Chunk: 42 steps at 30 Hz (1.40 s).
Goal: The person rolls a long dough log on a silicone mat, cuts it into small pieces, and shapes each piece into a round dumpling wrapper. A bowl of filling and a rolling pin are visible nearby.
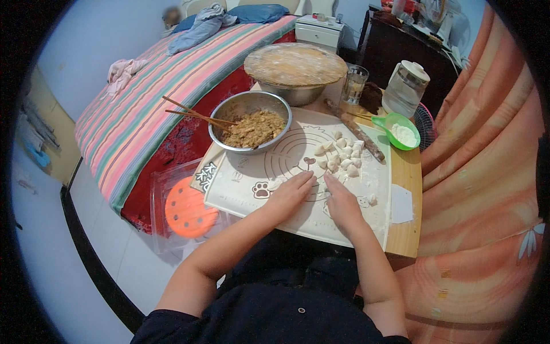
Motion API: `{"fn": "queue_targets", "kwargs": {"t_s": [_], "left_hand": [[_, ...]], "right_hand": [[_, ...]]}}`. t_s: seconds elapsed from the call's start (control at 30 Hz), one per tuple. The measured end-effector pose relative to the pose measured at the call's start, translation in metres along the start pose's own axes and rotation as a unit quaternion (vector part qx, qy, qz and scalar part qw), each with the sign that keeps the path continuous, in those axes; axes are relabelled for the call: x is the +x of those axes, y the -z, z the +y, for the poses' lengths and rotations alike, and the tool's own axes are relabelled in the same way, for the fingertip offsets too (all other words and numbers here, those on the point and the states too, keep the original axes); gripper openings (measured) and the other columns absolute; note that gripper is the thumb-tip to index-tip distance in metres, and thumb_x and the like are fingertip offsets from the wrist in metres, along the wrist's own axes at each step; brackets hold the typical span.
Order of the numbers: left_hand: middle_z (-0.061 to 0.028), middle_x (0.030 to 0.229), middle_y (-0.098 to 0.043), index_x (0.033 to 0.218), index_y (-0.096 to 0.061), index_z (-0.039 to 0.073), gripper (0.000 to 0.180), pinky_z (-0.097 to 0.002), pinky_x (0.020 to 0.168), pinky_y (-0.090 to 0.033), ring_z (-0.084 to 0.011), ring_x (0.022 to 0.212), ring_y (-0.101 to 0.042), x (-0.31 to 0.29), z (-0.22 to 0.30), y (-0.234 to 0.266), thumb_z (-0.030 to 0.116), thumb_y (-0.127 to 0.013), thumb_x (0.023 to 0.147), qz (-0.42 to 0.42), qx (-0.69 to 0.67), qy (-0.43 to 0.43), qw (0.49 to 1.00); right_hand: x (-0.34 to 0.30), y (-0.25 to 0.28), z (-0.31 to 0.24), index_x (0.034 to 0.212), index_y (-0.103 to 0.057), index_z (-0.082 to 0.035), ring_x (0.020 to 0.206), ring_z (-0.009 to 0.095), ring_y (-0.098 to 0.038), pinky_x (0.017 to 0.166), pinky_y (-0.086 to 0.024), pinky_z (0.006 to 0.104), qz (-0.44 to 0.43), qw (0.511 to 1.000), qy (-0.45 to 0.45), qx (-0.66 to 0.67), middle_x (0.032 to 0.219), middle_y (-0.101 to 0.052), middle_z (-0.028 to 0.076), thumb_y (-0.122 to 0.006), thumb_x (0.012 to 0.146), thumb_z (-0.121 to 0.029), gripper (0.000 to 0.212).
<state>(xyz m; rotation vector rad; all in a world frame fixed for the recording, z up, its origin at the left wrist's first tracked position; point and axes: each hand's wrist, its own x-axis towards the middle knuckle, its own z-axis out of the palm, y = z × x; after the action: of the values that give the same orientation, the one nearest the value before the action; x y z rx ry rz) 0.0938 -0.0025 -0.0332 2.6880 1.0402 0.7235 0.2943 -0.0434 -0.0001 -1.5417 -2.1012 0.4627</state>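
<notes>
My left hand (pixel 294 194) lies palm down on the pale printed mat (pixel 235 195), its fingers stretched out side by side. A whitish bit that looks like dough (pixel 277 183) shows at its outer edge; what is under the palm is hidden. Close by on the right, my right hand (pixel 345 205) rests on its edge with the fingers extended, and no object shows in it. Beyond it sits a cluster of small, floury dough pieces (pixel 345 155). A floury rolling pin (pixel 355 131) lies slantwise behind them.
Chopsticks (pixel 195 114) lean in a metal bowl (pixel 215 132) of brown filling (pixel 255 129). Behind, a round floured board (pixel 295 63) covers another metal bowl (pixel 295 95). A glass (pixel 355 86), water jug (pixel 405 89) and green scoop (pixel 395 143) of flour stand at the right.
</notes>
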Motion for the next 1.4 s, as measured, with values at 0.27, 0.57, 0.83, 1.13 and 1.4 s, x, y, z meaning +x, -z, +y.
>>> {"fn": "queue_targets", "kwargs": {"t_s": [0.27, 0.57, 0.83, 1.13, 1.4], "left_hand": [[-0.0223, 0.151, -0.038, 0.143, -0.040, -0.001, 0.066, -0.0440, 0.114, -0.034, -0.0368, 0.138, -0.038, -0.004, 0.012, 0.002, 0.029, -0.064, 0.090, -0.029, 0.010, 0.004, 1.000], [-0.0187, 0.132, -0.055, 0.128, -0.057, 0.004, 0.044, -0.0410, 0.097, -0.049, -0.0374, 0.118, -0.056, -0.012, -0.004, 0.011, 0.014, -0.066, 0.086, 0.008, -0.133, 0.036, 0.990], [-0.0176, 0.117, -0.062, 0.125, -0.060, 0.007, 0.038, -0.0414, 0.088, -0.051, -0.0370, 0.107, -0.058, 0.014, 0.007, 0.033, 0.007, -0.058, 0.087, -0.035, -0.185, 0.212, 0.959], [-0.0192, 0.145, -0.046, 0.139, -0.047, 0.001, 0.055, -0.0436, 0.110, -0.037, -0.0353, 0.134, -0.043, -0.008, 0.007, 0.010, 0.018, -0.062, 0.090, -0.006, -0.018, 0.028, 0.999], [-0.0210, 0.139, -0.052, 0.131, -0.057, 0.003, 0.041, -0.0442, 0.105, -0.043, -0.0379, 0.126, -0.052, 0.000, -0.007, 0.036, 0.016, -0.060, 0.093, -0.145, -0.174, 0.022, 0.974]], "right_hand": [[-0.008, -0.008, -0.012, 0.147, -0.032, 0.004, 0.145, 0.033, -0.028, 0.120, -0.024, 0.0382, -0.079, 0.988, -0.001, -0.135, 0.156, -0.028, 0.021, -0.058, 0.089, -0.017, 0.066], [-0.016, -0.001, -0.012, 0.129, -0.055, 0.001, 0.129, 0.036, -0.047, 0.106, -0.042, 0.0425, -0.040, 0.999, -0.021, -0.024, 0.144, -0.045, 0.022, -0.062, 0.085, -0.008, 0.045], [0.007, -0.002, -0.003, 0.119, -0.062, -0.002, 0.112, 0.034, -0.056, 0.094, -0.047, 0.0434, 0.043, 0.987, -0.133, 0.080, 0.118, -0.060, 0.017, -0.060, 0.086, -0.007, 0.034], [-0.017, -0.003, -0.011, 0.140, -0.043, 0.004, 0.142, 0.033, -0.034, 0.117, -0.029, 0.0386, -0.038, 0.992, 0.020, -0.116, 0.150, -0.038, 0.020, -0.051, 0.096, -0.021, 0.051], [-0.015, 0.017, -0.009, 0.139, -0.045, 0.001, 0.139, 0.036, -0.037, 0.115, -0.031, 0.0416, -0.179, 0.984, -0.014, -0.005, 0.148, -0.043, 0.020, -0.051, 0.097, -0.023, 0.049]]}}
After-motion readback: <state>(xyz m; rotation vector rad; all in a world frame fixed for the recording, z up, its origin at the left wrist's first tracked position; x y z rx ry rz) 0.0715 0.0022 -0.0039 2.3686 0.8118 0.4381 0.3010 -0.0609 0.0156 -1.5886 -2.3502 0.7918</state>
